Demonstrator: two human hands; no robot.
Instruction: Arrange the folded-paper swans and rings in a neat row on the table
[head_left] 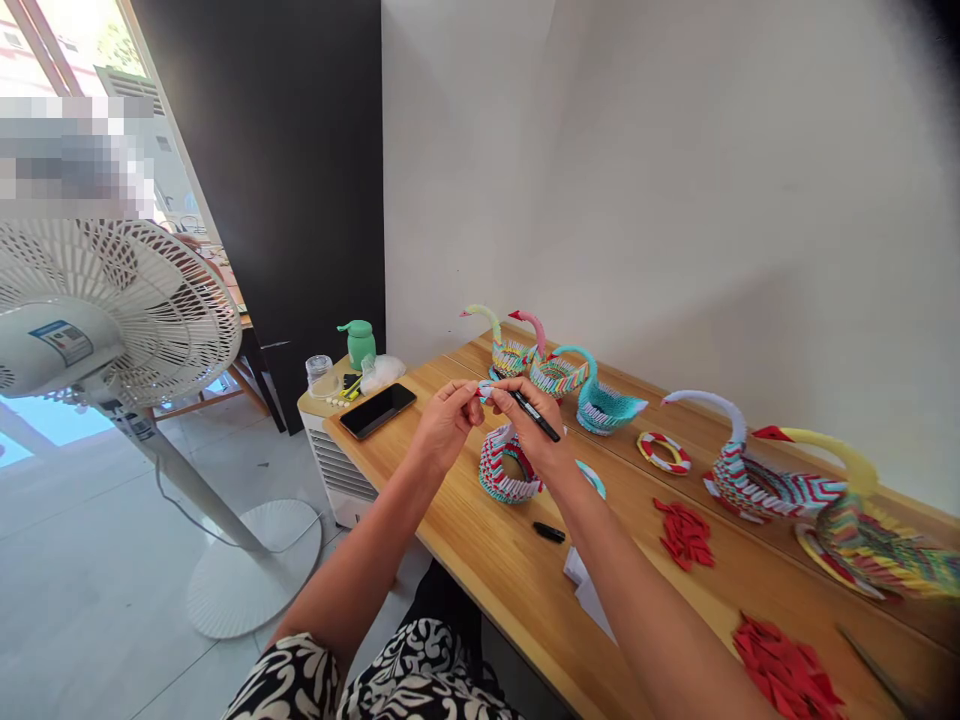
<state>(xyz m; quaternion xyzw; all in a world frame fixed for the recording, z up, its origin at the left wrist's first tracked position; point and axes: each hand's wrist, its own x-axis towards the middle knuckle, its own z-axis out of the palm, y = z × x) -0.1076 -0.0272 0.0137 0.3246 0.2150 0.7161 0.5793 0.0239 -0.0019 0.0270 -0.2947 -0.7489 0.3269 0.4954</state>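
Above the table, my left hand (pixel 448 420) is closed, pinching a small folded paper piece (pixel 484 391) in red and pale blue. The fingers of my right hand (pixel 529 415) grip its other side. That hand also holds a black marker pen (pixel 534 415), lying across the palm and pointing down to the right. Just beneath is a round basket of folded paper (pixel 508 480) in red, white and blue, partly hidden by my right wrist. A black pen cap (pixel 549 532) lies nearer the table's front edge. White papers (pixel 589 590) are partly covered by my right forearm.
Several paper swan baskets, including a blue one (pixel 604 408), line the wall side. Red paper pieces (pixel 684 533) and a red-and-white ring (pixel 664 453) lie to the right. A phone (pixel 379 410) rests at the left, near a green bottle (pixel 361 345). A fan (pixel 112 330) stands left.
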